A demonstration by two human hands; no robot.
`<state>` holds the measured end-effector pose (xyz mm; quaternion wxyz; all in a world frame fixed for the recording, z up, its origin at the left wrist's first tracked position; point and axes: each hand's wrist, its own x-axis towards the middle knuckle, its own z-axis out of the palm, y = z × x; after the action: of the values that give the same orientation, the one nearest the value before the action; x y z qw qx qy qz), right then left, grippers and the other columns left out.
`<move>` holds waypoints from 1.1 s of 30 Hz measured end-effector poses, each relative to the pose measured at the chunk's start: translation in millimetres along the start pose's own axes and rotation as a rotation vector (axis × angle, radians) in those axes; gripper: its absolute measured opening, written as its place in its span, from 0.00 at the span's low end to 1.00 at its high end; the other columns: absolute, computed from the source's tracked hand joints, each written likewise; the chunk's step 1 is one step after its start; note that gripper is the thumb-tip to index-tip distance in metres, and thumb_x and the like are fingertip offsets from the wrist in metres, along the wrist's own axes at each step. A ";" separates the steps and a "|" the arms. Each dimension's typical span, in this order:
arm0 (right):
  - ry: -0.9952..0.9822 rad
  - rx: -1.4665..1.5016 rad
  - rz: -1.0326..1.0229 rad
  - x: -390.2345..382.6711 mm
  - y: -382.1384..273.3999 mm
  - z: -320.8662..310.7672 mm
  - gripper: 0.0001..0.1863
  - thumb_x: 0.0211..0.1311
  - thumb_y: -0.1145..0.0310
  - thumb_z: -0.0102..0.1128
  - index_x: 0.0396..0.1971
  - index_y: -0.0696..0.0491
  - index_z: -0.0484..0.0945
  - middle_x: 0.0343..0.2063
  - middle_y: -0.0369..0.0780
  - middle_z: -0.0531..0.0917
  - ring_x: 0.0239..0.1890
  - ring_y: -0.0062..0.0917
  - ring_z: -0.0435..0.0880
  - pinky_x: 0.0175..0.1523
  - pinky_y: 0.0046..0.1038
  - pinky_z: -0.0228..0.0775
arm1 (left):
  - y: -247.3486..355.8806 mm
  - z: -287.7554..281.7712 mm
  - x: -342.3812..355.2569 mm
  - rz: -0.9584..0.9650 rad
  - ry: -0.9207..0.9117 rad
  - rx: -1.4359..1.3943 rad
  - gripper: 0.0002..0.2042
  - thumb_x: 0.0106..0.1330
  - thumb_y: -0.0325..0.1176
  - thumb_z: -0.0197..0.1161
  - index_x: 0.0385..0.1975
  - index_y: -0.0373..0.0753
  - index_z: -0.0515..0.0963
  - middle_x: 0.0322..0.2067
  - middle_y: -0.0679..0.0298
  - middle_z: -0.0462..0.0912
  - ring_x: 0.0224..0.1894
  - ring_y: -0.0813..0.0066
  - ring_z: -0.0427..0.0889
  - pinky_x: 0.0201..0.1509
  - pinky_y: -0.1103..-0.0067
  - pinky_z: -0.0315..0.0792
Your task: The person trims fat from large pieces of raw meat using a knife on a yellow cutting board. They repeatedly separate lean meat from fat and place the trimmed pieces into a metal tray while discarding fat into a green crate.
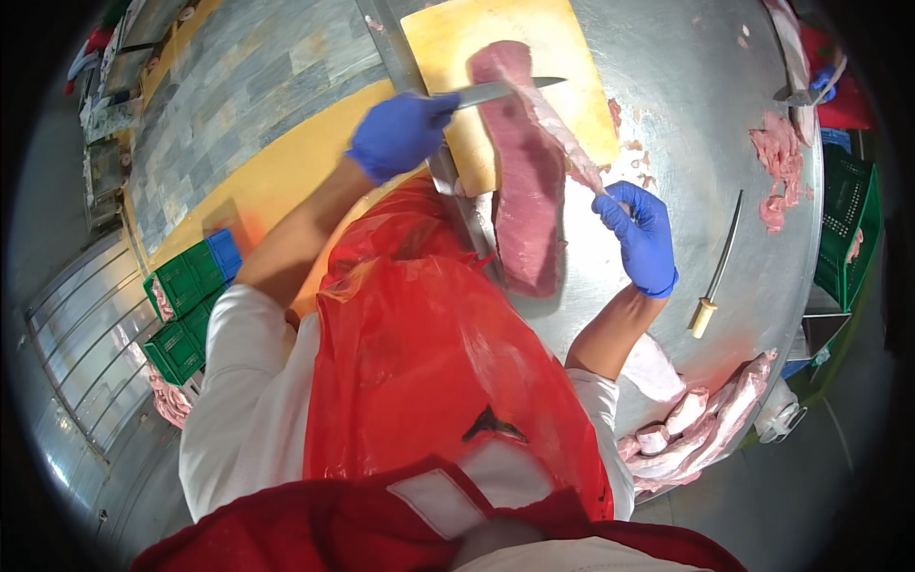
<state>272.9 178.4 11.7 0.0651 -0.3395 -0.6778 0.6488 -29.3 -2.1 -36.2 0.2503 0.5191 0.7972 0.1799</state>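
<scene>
A long piece of raw pink meat [529,205] lies partly on a yellow cutting board [438,43], its near end reaching onto the metal table. My blue-gloved left hand [400,133] is closed round the handle of a knife [484,93]. The blade lies across the upper part of the meat, pointing right. A pale strip of fat or membrane [562,133] runs along the meat's right side, partly lifted from it. My blue-gloved right hand [643,234] pinches the lower end of this strip, to the right of the meat.
A sharpening steel with a pale handle [703,317] lies right of my right hand. Pink trimmings [782,167] and several meat pieces [705,434] rest on the metal table [686,67]. Green crates [186,286] stand at left and right. Part of another person's blue-gloved hand [823,83] shows far right.
</scene>
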 end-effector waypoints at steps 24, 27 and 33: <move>0.091 -0.082 0.137 -30.5 35.8 -9.3 0.08 0.65 0.67 0.64 0.30 0.56 0.81 0.25 0.30 0.78 0.29 0.14 0.72 0.36 0.21 0.65 | 5.1 -81.9 79.3 0.381 -0.379 0.144 0.13 0.74 0.40 0.50 0.49 0.38 0.71 0.34 0.47 0.82 0.36 0.45 0.80 0.40 0.59 0.73; 0.190 -0.214 0.158 -44.6 19.2 23.9 0.10 0.64 0.65 0.64 0.31 0.58 0.81 0.22 0.36 0.77 0.26 0.20 0.72 0.35 0.25 0.66 | 26.2 -41.6 174.9 0.791 -0.403 0.293 0.15 0.75 0.43 0.47 0.50 0.39 0.72 0.33 0.48 0.83 0.37 0.47 0.82 0.43 0.57 0.73; 0.397 -0.178 0.271 -59.2 34.8 99.9 0.13 0.64 0.62 0.64 0.32 0.59 0.80 0.21 0.44 0.76 0.24 0.29 0.72 0.35 0.30 0.68 | 64.0 -27.3 221.1 0.890 -0.751 0.492 0.16 0.74 0.42 0.47 0.53 0.40 0.72 0.34 0.48 0.83 0.37 0.47 0.83 0.43 0.59 0.75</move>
<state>278.2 60.1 -14.6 0.0794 -0.5524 -0.6546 0.5099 -72.3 225.4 -26.1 0.2874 0.8712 0.3805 -0.1162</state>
